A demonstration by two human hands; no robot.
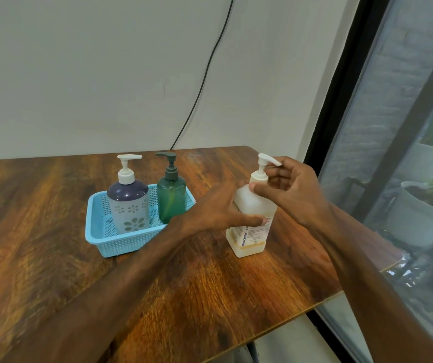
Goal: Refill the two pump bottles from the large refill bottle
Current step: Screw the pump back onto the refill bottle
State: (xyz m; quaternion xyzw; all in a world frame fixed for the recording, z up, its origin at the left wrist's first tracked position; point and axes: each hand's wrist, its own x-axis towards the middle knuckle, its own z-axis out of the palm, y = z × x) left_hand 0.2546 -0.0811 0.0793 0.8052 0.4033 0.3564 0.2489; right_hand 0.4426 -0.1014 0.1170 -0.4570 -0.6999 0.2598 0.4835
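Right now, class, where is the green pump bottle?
In the head view, the green pump bottle stands upright at the right end of the blue basket, beside the purple flowered bottle and left of the large refill bottle.
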